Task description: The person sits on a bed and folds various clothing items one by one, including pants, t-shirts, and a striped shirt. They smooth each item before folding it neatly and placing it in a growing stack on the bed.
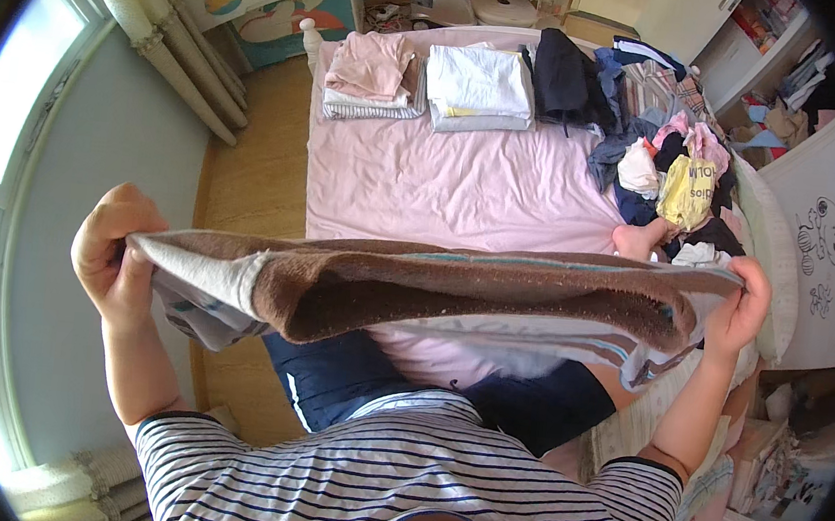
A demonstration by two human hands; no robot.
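Observation:
A brown, white and grey striped knit garment [476,281] is stretched out in front of my chest, its brown-edged opening facing me. My left hand [120,251] pinches its left end between thumb and fingers. At the opposite end, my right hand [741,307] grips the pale corner. The garment hangs above my lap and the pink bed sheet [455,181], and its lower part is partly hidden behind the opening.
Folded pink and striped clothes [372,68], a white folded stack [479,86] and dark folded clothes [570,79] line the bed's far side. A loose clothing heap with a yellow printed garment [686,192] lies at right. Left are a wooden floor [258,155] and a window [15,94].

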